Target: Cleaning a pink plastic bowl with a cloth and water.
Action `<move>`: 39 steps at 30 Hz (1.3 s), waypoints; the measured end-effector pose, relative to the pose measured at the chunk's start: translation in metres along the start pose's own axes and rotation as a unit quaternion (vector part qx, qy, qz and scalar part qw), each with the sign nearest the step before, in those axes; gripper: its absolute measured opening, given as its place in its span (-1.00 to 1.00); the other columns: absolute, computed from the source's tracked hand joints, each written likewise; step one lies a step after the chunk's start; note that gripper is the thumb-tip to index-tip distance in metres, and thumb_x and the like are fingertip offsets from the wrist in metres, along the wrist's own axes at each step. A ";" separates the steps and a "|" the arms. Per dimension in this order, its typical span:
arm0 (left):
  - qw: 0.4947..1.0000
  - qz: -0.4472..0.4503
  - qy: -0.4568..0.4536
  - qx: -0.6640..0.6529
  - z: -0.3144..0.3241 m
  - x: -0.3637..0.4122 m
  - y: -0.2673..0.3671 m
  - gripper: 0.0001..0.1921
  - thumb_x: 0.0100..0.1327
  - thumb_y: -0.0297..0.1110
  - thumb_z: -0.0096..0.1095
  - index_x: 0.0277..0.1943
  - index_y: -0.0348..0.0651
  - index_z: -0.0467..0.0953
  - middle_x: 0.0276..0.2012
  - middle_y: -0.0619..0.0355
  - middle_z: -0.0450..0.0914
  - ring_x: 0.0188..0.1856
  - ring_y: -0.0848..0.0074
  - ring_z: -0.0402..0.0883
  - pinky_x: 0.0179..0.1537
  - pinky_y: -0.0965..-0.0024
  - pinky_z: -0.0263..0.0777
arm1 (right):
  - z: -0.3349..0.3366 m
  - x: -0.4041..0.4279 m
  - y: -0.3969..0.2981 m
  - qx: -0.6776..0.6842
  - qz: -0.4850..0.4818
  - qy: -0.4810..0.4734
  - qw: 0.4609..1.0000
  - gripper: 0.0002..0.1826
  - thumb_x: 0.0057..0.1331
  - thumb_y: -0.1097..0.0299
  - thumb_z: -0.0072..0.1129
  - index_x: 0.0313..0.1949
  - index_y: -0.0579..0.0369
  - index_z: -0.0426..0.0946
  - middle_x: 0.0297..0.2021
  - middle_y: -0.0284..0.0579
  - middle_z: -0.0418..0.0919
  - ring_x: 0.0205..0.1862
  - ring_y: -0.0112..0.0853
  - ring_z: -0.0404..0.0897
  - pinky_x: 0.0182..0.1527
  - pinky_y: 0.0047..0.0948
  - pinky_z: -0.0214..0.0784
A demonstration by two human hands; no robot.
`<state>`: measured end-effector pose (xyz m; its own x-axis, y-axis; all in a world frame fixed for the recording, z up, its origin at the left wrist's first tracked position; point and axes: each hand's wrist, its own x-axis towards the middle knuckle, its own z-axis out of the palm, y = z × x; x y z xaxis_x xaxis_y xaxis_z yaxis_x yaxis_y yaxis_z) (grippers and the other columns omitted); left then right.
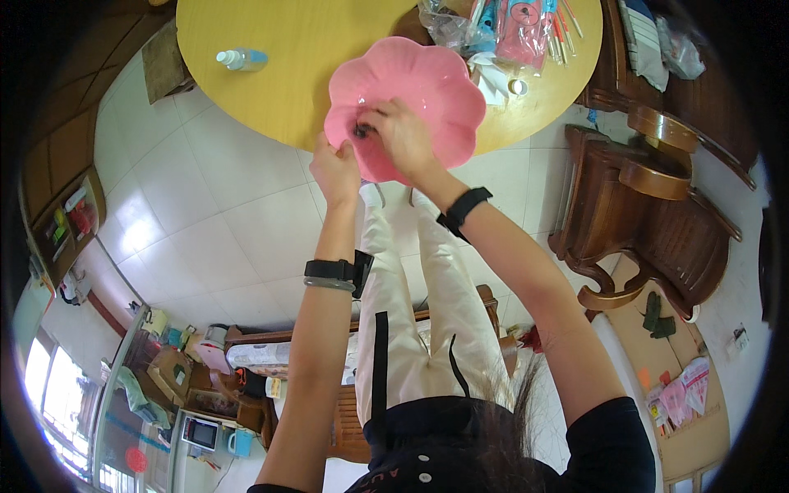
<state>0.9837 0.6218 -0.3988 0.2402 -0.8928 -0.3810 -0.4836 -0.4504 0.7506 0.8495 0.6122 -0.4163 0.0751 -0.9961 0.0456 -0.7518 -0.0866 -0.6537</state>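
A pink plastic basin with a scalloped rim (441,68) is tilted at the near edge of a round yellow table. My left hand (336,166) grips the basin's rim on its left side. Inside the basin, the fingers of my right hand (400,132) are closed on a small dark object (361,130) against the inner wall; its kind cannot be told. Each of my wrists wears a black strap.
On the yellow table (277,105) lie a small spray bottle (243,59), plastic packets (521,31), thin sticks (562,34), white tissue (490,77) and a small white cap (518,87). A carved wooden chair (653,228) stands at the right.
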 end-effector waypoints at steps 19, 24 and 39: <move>0.997 -0.065 0.020 -0.049 -0.007 -0.025 -0.020 -0.51 0.38 -0.15 0.19 0.17 -0.36 0.32 -0.11 0.01 0.62 -0.08 0.37 0.66 -0.15 0.39 0.52 | -0.096 0.016 0.064 -0.093 0.012 -0.095 0.991 -0.74 0.08 0.41 0.33 -0.19 -0.02 0.61 -0.28 -0.11 0.61 -0.16 -0.14 0.59 -0.13 -0.23 0.47; 0.835 -0.394 -0.163 -0.349 0.043 -0.099 -0.001 -0.46 0.42 -0.05 0.09 0.26 -0.28 0.24 0.06 -0.05 0.55 -0.05 0.33 0.67 -0.09 0.30 0.59 | -0.072 0.003 0.055 -0.105 0.011 -0.111 0.988 -0.75 0.04 0.41 0.35 -0.23 -0.01 0.61 -0.27 -0.15 0.61 -0.17 -0.15 0.58 -0.12 -0.22 0.47; 0.783 -0.358 -0.075 -0.503 0.064 -0.091 0.004 -0.63 0.46 -0.24 -0.05 0.07 -0.46 0.35 -0.07 -0.17 0.59 -0.08 0.17 0.68 0.04 0.21 0.63 | -0.071 -0.025 0.037 -0.001 -0.073 -0.266 0.961 -0.85 0.02 0.45 0.28 -0.35 0.04 0.65 -0.34 -0.24 0.62 -0.17 -0.25 0.55 -0.09 -0.27 0.44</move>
<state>0.9058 0.7014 -0.3962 0.0076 -0.4330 -0.9014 0.6562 -0.6780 0.3312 0.7730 0.6326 -0.3884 0.5035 -0.8254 -0.2555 -0.7087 -0.2253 -0.6686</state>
